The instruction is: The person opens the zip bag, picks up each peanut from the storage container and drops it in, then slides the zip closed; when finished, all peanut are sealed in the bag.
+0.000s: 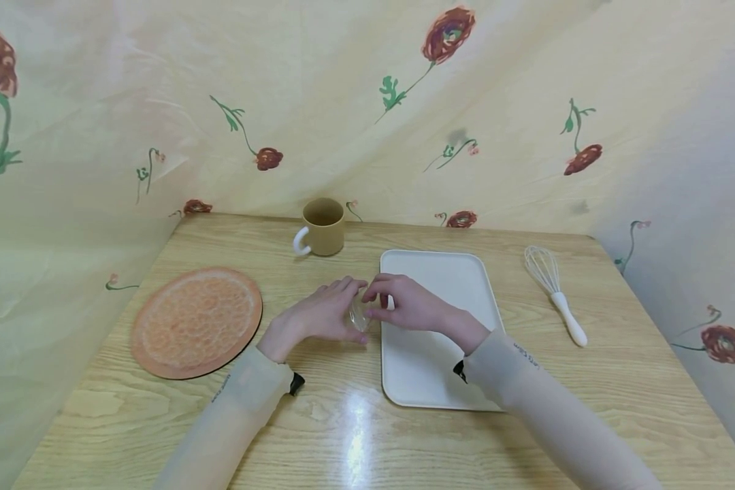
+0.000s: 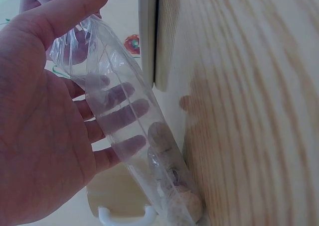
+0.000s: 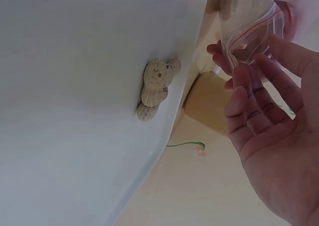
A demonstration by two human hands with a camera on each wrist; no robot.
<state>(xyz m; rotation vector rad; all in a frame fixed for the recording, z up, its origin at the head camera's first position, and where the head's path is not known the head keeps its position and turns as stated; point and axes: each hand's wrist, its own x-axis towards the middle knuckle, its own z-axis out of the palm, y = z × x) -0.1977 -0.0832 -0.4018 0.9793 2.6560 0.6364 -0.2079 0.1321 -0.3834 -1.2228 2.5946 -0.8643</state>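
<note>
A clear zip bag (image 2: 119, 96) with a red seal line stands upright over the wood table, peanuts (image 2: 187, 201) lying at its bottom. My left hand (image 1: 327, 313) holds it from the left, thumb across the top and fingers spread behind the plastic. At the bag's mouth, my right hand (image 1: 413, 303) pinches the lip with its fingertips. In the right wrist view, several peanuts in their shells (image 3: 155, 84) lie near the edge of the white tray (image 1: 429, 374); my right hand hides them in the head view.
A tan mug (image 1: 327, 235) with a white handle stands at the back. On the left lies a round orange mat (image 1: 196, 323). A white whisk (image 1: 557, 292) rests to the right of the tray. Flowered cloth (image 1: 343, 102) hangs behind the table (image 1: 306, 422).
</note>
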